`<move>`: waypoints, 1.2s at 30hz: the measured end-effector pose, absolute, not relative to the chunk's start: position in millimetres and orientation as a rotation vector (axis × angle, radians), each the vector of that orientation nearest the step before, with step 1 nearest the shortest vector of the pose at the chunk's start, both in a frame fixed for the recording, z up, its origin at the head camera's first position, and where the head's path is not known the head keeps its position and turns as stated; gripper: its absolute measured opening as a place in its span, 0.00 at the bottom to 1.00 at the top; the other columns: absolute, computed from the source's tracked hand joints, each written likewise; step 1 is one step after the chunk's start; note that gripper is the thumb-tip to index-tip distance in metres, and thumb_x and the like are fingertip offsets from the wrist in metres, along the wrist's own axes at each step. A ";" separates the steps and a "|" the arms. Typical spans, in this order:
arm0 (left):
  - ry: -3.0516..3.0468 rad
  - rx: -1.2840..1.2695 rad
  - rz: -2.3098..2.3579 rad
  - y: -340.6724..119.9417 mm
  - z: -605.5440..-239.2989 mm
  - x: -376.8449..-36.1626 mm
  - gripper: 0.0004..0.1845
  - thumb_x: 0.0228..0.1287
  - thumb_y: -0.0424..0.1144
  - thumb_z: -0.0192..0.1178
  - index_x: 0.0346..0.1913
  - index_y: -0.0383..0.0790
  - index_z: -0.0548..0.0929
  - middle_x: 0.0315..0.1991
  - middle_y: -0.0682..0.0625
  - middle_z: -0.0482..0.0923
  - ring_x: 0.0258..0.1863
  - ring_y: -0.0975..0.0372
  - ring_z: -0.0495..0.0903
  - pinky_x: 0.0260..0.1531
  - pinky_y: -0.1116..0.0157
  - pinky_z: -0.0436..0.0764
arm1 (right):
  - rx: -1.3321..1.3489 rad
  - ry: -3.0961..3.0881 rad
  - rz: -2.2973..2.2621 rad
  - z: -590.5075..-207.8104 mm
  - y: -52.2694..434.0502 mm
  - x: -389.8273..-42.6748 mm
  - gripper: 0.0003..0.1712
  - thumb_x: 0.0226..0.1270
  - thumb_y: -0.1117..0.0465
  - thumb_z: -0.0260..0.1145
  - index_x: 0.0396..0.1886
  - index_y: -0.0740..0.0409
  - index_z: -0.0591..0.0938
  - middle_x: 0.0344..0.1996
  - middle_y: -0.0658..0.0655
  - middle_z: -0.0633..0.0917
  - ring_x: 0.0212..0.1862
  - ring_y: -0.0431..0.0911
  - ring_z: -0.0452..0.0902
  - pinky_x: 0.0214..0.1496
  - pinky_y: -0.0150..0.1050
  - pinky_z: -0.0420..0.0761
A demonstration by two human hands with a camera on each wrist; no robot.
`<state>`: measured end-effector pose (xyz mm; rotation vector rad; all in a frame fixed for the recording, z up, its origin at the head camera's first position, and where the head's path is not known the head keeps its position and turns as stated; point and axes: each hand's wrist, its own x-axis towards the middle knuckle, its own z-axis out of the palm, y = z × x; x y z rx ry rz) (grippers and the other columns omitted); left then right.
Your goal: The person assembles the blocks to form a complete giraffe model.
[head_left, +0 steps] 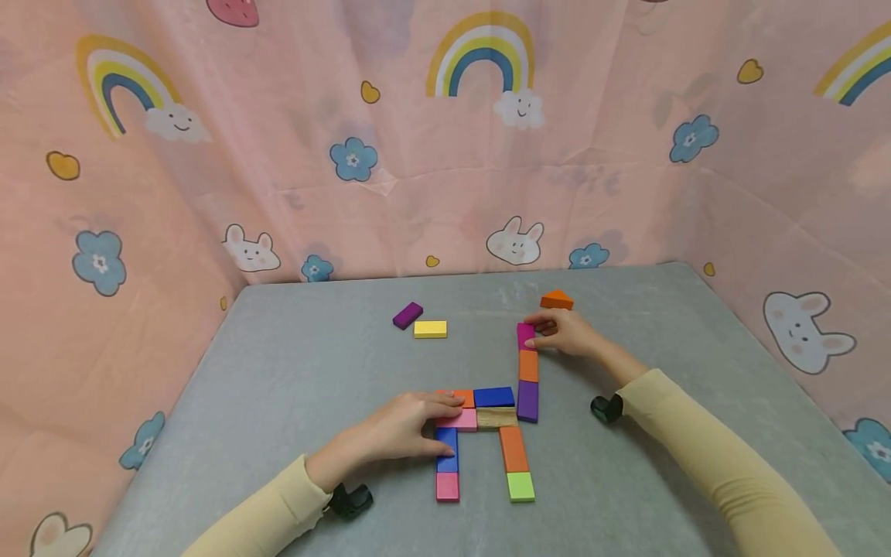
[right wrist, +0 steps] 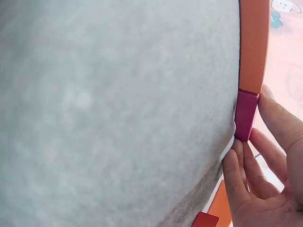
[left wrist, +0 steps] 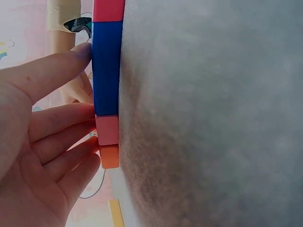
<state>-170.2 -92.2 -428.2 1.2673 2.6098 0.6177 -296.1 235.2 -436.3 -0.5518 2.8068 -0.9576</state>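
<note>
Flat coloured blocks lie joined in a figure on the grey table. My left hand [head_left: 398, 424] rests on its left side, the thumb on a blue block [head_left: 447, 442] and the straight fingers over a pink block [head_left: 461, 420] and an orange block [head_left: 468, 399]. At the top of the right-hand column, my right hand [head_left: 572, 336] pinches a magenta block [right wrist: 246, 115] between thumb and fingers. Below it in that column come an orange block [head_left: 528, 366] and a purple block [head_left: 527, 401]. A dark blue block [head_left: 494, 398] sits above a wood-grain block [head_left: 497, 418] in the middle.
An orange triangular block [head_left: 557, 300] lies just beyond my right hand. Farther left are a dark purple block [head_left: 407, 316] and a yellow block [head_left: 430, 329]. The figure's lower legs end in a pink block [head_left: 448, 487] and a lime green block [head_left: 520, 487]. A patterned pink curtain [head_left: 431, 201] surrounds the table.
</note>
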 end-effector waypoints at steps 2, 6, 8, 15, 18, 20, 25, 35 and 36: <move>2.609 1.267 0.619 -92.3 -427.8 -170.2 0.31 0.51 0.56 0.60 0.58 0.49 0.72 0.61 0.60 0.65 0.61 0.67 0.62 0.57 0.60 0.67 | -0.552 2.805 -0.961 -436.1 235.3 -296.7 0.32 0.47 0.48 0.69 0.52 0.58 0.76 0.44 0.59 0.80 0.45 0.51 0.76 0.49 0.45 0.76; 2.613 1.275 0.605 -92.0 -426.7 -170.0 0.31 0.51 0.57 0.59 0.58 0.49 0.72 0.61 0.59 0.65 0.61 0.67 0.62 0.57 0.60 0.67 | -0.587 2.811 -0.947 -436.2 236.5 -297.7 0.32 0.47 0.48 0.69 0.51 0.59 0.77 0.44 0.59 0.81 0.45 0.51 0.76 0.48 0.45 0.76; 2.615 1.284 0.600 -91.9 -426.5 -170.1 0.31 0.51 0.57 0.59 0.58 0.48 0.72 0.61 0.59 0.66 0.61 0.66 0.63 0.57 0.60 0.67 | -0.594 2.809 -0.937 -434.7 236.5 -298.2 0.32 0.47 0.48 0.69 0.51 0.59 0.77 0.44 0.59 0.81 0.45 0.51 0.77 0.48 0.44 0.76; 2.617 1.293 0.613 -93.9 -427.8 -171.2 0.31 0.51 0.57 0.59 0.57 0.48 0.72 0.60 0.59 0.66 0.61 0.67 0.63 0.56 0.61 0.68 | -0.700 2.835 -0.906 -413.9 224.0 -309.7 0.30 0.50 0.50 0.68 0.51 0.62 0.76 0.45 0.60 0.80 0.46 0.53 0.77 0.47 0.46 0.76; 2.619 1.286 0.613 -95.1 -428.4 -171.6 0.31 0.51 0.58 0.59 0.58 0.48 0.72 0.60 0.59 0.66 0.61 0.67 0.63 0.56 0.61 0.68 | -0.724 2.835 -0.906 -403.4 210.2 -318.3 0.30 0.50 0.50 0.68 0.52 0.59 0.76 0.46 0.58 0.80 0.47 0.50 0.76 0.48 0.46 0.76; 2.616 1.281 0.612 -95.1 -428.6 -171.7 0.31 0.51 0.58 0.58 0.58 0.49 0.72 0.60 0.59 0.66 0.61 0.67 0.63 0.56 0.61 0.68 | -0.745 2.810 -0.921 -400.4 199.6 -323.4 0.29 0.50 0.51 0.68 0.52 0.58 0.76 0.46 0.57 0.80 0.47 0.49 0.77 0.49 0.44 0.76; 2.604 1.279 0.614 -94.2 -427.6 -171.6 0.31 0.51 0.58 0.59 0.57 0.48 0.73 0.60 0.59 0.66 0.61 0.67 0.64 0.56 0.61 0.68 | -0.796 2.740 -0.957 -404.8 169.9 -335.3 0.28 0.49 0.53 0.69 0.51 0.59 0.77 0.44 0.56 0.82 0.46 0.47 0.78 0.47 0.41 0.77; 2.605 1.287 0.611 -93.4 -425.8 -171.6 0.30 0.51 0.57 0.59 0.57 0.48 0.73 0.60 0.59 0.67 0.60 0.66 0.64 0.56 0.61 0.69 | -0.895 2.603 -0.965 -419.1 120.3 -349.1 0.27 0.50 0.57 0.69 0.51 0.61 0.76 0.44 0.56 0.82 0.45 0.46 0.79 0.48 0.39 0.76; 2.604 1.287 0.612 -93.6 -425.4 -171.7 0.30 0.51 0.57 0.59 0.57 0.48 0.73 0.60 0.59 0.67 0.60 0.66 0.64 0.56 0.61 0.68 | -0.899 2.590 -0.966 -420.6 116.9 -349.7 0.26 0.50 0.58 0.69 0.51 0.61 0.76 0.44 0.57 0.82 0.45 0.46 0.79 0.48 0.38 0.77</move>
